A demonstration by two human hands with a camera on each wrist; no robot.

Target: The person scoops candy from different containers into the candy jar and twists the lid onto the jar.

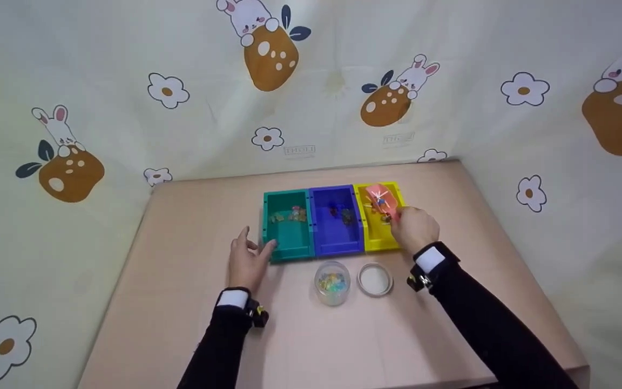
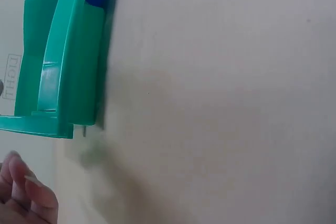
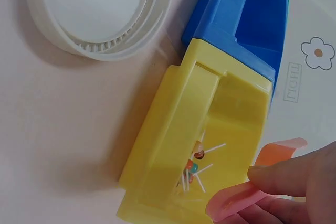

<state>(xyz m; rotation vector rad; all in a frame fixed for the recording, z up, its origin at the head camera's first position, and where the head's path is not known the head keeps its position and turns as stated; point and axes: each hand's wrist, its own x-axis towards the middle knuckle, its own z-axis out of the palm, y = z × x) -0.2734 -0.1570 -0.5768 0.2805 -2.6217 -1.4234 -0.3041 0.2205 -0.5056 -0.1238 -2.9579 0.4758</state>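
Over the yellow bin [image 1: 380, 237]: my right hand [image 1: 418, 227], fingers bent and thumb laid on top, grasping the pink scoop [image 1: 391, 203] by its handle.
Scoop: held above the inside of the yellow bin, bowl pointing away from me; white sticks and a spot of blue show against the bowl.
Yellow bin contents: small lollipops [image 3: 195, 168] on white sticks, lying together.
Beside the green bin [image 1: 292, 237]: my left hand [image 1: 247, 265], released, fingers loosely extended, thumb out towards the near corner. Contact between thumb and bin: I cannot tell.
Bin row: green, blue bin [image 1: 338, 240], yellow, left to right, side by side on the table [image 1: 295, 340]; small pieces [image 1: 297, 214] lie in green and blue.
Jar [image 1: 322, 295]: clear, in front of the row, coloured pieces inside.
Lid [image 1: 374, 281]: flat, inner side up, just right of the jar.
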